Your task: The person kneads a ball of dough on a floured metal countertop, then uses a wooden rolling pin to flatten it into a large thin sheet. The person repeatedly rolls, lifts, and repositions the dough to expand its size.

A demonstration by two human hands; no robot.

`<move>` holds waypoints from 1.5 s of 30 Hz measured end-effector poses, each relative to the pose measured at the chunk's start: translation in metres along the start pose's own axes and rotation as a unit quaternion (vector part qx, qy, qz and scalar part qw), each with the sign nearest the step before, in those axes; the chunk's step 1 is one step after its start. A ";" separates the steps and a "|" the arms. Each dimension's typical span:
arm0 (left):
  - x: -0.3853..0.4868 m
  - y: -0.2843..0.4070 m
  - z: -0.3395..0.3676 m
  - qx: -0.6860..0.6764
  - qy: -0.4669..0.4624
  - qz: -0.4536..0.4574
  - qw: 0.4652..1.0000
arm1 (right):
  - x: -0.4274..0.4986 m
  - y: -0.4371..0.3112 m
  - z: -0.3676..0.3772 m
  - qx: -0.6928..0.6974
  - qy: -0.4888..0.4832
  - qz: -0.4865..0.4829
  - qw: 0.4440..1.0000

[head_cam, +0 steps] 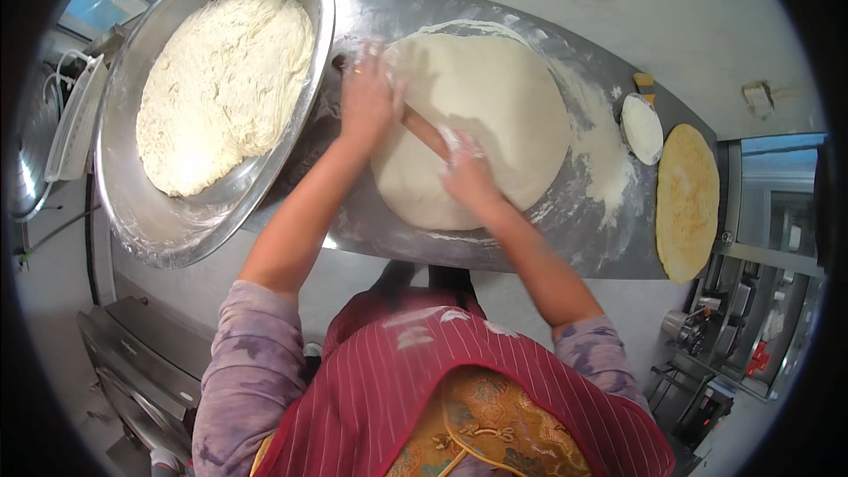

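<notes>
A wooden rolling pin lies slantwise across a large rolled-out round of pale dough. My left hand, dusted with flour, is over the pin's upper-left part, at the left edge of the dough. Lower down and to the right, my right hand grips the pin with floury fingers. Both hands are slightly blurred, and they hide parts of the pin. Beneath the dough is a floured grey metal worktop.
A big metal basin holding a mass of rough dough stands left. Scattered flour lies right of the dough round. Beyond are a bowl of white flour, a brush and a yellowish flatbread at the right edge.
</notes>
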State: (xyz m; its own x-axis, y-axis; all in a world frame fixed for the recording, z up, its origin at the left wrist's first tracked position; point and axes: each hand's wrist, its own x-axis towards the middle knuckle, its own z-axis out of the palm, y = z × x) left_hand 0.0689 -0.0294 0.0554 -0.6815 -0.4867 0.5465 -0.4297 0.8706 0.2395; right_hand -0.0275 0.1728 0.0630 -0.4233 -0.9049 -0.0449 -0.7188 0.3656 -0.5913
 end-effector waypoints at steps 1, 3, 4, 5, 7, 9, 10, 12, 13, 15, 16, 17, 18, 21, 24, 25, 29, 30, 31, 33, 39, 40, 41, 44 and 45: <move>-0.009 0.014 -0.012 -0.006 -0.074 0.001 0.997 | -0.010 0.007 -0.019 0.000 0.014 -0.071 0.997; -0.040 0.041 -0.036 -0.026 -0.120 0.044 0.991 | -0.022 0.022 -0.047 -0.020 -0.039 -0.102 0.994; -0.059 0.052 -0.046 -0.048 -0.178 0.038 0.982 | -0.025 0.029 -0.053 -0.039 -0.083 -0.095 0.991; -0.079 0.062 -0.053 -0.072 -0.195 0.045 0.977 | -0.026 0.037 -0.055 -0.038 -0.071 -0.170 0.982; -0.113 0.076 -0.058 -0.081 -0.252 -0.023 0.964 | -0.019 0.053 -0.048 -0.079 -0.118 -0.210 0.967; -0.134 0.083 -0.055 -0.067 -0.238 -0.084 0.965 | -0.002 0.068 -0.031 -0.091 -0.087 -0.270 0.955; -0.138 0.083 -0.051 -0.056 -0.238 -0.119 0.962 | 0.011 0.074 -0.021 -0.104 -0.059 -0.282 0.952; -0.138 0.074 -0.044 -0.013 -0.261 -0.143 0.955 | 0.043 0.075 0.002 -0.163 -0.014 -0.262 0.951; -0.134 0.067 -0.042 0.021 -0.310 -0.167 0.936 | 0.063 0.068 0.014 -0.181 -0.001 -0.246 0.952; -0.124 0.045 -0.040 0.056 -0.258 -0.206 0.942 | 0.108 0.044 0.038 -0.207 0.093 -0.271 0.936; -0.119 0.032 -0.042 0.067 -0.246 -0.224 0.940 | 0.133 0.027 0.048 -0.189 0.084 -0.245 0.947; -0.115 0.019 -0.043 0.076 -0.197 -0.221 0.952 | 0.153 0.013 0.054 -0.157 0.120 -0.237 0.951; -0.114 0.009 -0.045 0.071 -0.239 -0.244 0.937 | 0.165 0.000 0.054 -0.119 0.117 -0.237 0.957; -0.113 -0.010 -0.049 0.053 -0.187 -0.241 0.951 | 0.165 -0.011 0.037 -0.059 0.139 -0.246 0.957; -0.122 -0.011 -0.051 0.063 -0.225 -0.232 0.944 | 0.120 0.020 0.005 -0.143 0.112 -0.216 0.959; -0.126 -0.009 -0.051 0.057 -0.243 -0.238 0.939 | 0.114 0.029 0.001 -0.220 0.049 -0.146 0.963; -0.141 -0.017 -0.052 -0.005 -0.237 -0.260 0.936 | 0.158 0.041 0.031 -0.224 0.072 -0.215 0.948; -0.144 -0.024 -0.052 0.040 -0.215 -0.227 0.949 | 0.186 0.033 0.047 -0.240 0.137 -0.260 0.925; -0.147 -0.031 -0.053 0.091 -0.168 -0.181 0.965 | 0.214 0.022 0.064 -0.240 0.119 -0.228 0.936; -0.150 -0.048 -0.055 0.139 -0.144 -0.145 0.969 | 0.256 -0.001 0.088 -0.210 0.161 -0.220 0.939; -0.146 -0.040 -0.089 0.101 -0.210 -0.164 0.958 | 0.203 -0.006 0.021 -0.116 0.232 -0.264 0.929; -0.145 -0.028 -0.097 0.058 -0.182 -0.156 0.969 | 0.174 0.008 -0.004 -0.133 0.229 -0.279 0.923; -0.144 -0.016 -0.105 0.059 -0.152 -0.095 0.982 | 0.143 0.024 -0.027 -0.159 0.208 -0.289 0.921; -0.145 0.021 -0.112 -0.052 -0.241 -0.062 0.967 | 0.033 0.077 -0.080 -0.161 0.150 -0.208 0.953; -0.148 0.030 -0.109 -0.100 -0.224 -0.027 0.969 | -0.001 0.092 -0.086 -0.162 0.147 -0.198 0.955</move>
State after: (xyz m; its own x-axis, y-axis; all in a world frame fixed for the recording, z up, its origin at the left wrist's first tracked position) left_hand 0.2214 0.0765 0.0689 -0.8695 -0.4748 0.1363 -0.3786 0.8178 0.4334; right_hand -0.1406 0.2266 0.0779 -0.1850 -0.9034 0.3868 -0.9677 0.0989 -0.2318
